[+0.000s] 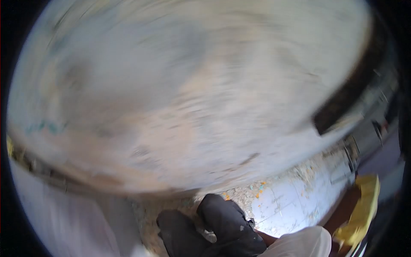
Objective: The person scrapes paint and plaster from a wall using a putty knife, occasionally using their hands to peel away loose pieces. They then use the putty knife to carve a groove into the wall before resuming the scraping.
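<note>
Low in the view are two bent knees in dark trousers [227,222], close to the base of a broad, stained wall-like surface [239,103]. A white sleeve [299,244] lies to their right, and a short stretch of arm [266,238] shows between it and the trousers. No fingers of my right hand can be made out; it is hidden. My left hand is outside the picture. Beside the white sleeve, at the lower right, a crumpled yellow cloth-like thing [361,210] overlaps a dark limb-like shape; I cannot tell whether a hand holds it.
Pale floor tiles [278,210] carry scattered debris and small orange bits [260,188] along the wall's base. A dark bar-like strip [351,85] slants across the right side. Pale fabric [64,214] fills the lower left. Much of the upper view is smeared by motion.
</note>
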`<control>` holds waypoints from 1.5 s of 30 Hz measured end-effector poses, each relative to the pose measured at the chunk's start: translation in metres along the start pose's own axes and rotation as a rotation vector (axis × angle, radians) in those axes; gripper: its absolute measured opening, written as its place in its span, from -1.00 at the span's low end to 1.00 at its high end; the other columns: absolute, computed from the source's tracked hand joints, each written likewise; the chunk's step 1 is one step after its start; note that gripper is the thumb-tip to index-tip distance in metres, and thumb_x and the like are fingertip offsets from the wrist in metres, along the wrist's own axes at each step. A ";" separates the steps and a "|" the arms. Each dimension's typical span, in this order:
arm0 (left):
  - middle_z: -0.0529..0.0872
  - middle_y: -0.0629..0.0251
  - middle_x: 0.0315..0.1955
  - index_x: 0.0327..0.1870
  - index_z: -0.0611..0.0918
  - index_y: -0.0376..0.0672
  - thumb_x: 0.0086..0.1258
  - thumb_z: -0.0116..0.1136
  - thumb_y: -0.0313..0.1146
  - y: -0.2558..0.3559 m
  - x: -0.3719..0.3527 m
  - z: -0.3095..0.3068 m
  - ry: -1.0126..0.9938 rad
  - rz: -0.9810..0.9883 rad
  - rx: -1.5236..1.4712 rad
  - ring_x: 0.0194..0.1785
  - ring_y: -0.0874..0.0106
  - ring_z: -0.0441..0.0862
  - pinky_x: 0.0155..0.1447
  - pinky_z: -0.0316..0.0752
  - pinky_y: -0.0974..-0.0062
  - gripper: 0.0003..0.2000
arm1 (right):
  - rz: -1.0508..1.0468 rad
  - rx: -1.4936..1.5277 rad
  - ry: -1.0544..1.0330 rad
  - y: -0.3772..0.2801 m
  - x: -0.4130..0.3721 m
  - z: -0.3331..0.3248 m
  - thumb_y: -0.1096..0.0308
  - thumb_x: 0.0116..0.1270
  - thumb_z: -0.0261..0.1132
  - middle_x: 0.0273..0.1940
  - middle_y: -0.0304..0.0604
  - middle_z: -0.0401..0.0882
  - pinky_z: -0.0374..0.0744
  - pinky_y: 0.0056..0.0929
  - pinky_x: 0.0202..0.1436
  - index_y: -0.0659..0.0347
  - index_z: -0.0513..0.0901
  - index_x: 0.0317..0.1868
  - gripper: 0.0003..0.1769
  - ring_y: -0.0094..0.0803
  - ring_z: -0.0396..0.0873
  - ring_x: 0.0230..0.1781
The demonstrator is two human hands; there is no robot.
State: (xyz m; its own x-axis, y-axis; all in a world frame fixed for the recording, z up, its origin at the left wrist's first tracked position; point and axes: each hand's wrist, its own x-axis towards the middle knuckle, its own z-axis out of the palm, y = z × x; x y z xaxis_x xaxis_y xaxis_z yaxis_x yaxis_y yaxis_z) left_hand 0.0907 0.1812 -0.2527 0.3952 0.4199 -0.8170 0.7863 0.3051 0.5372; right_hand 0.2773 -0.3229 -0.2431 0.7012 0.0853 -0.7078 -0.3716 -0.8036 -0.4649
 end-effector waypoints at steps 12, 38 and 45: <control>0.58 0.13 0.14 0.34 0.45 -0.18 0.58 -0.14 0.17 0.124 0.041 0.142 -0.320 0.336 0.368 0.18 0.18 0.53 0.10 0.50 0.12 -0.40 | 0.024 0.088 0.093 0.118 -0.026 0.038 -0.05 0.51 0.13 -0.48 -0.15 0.64 0.56 -0.29 -0.40 0.31 0.63 -0.30 -0.48 -0.31 0.61 -0.50; 0.62 0.14 0.02 0.26 0.48 -0.18 0.58 -0.10 0.14 0.244 0.117 0.124 -0.470 0.330 0.580 0.05 0.22 0.60 -0.02 0.55 0.16 -0.45 | 0.185 0.193 0.161 0.039 0.007 0.048 -0.07 0.50 0.12 -0.48 -0.16 0.63 0.56 -0.30 -0.36 0.32 0.65 -0.28 -0.47 -0.34 0.61 -0.47; 0.63 0.15 -0.01 0.24 0.49 -0.18 0.58 -0.09 0.13 0.312 0.111 0.167 -0.574 0.405 0.703 0.01 0.23 0.62 -0.06 0.57 0.17 -0.47 | 0.154 0.220 0.198 0.007 0.000 0.050 -0.07 0.50 0.12 -0.47 -0.16 0.62 0.56 -0.30 -0.35 0.32 0.65 -0.27 -0.46 -0.35 0.61 -0.46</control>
State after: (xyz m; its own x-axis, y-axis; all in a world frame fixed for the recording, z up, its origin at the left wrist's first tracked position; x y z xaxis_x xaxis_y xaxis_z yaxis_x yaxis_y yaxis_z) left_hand 0.4593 0.1804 -0.2107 0.7200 -0.1538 -0.6768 0.5705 -0.4241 0.7033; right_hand 0.2445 -0.2990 -0.2732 0.7235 -0.1608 -0.6714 -0.5896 -0.6498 -0.4798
